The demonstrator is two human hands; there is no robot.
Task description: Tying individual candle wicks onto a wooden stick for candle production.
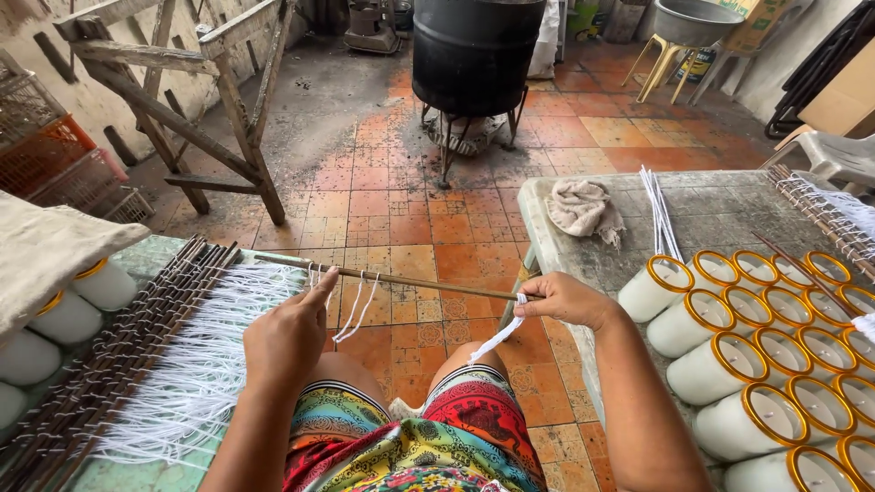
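Over tiled floor, both hands hold thin stick (410, 281) lying left-right.

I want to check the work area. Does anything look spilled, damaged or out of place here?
Nothing looks spilled. The floor around the black drum is darkly stained. A crumpled cloth lies on the table. The thin stick held in both hands looks intact.

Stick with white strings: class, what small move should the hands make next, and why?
Probably loop the loose string in the right hand onto the stick: only a few strings hang there beside the left hand, most of it bare.
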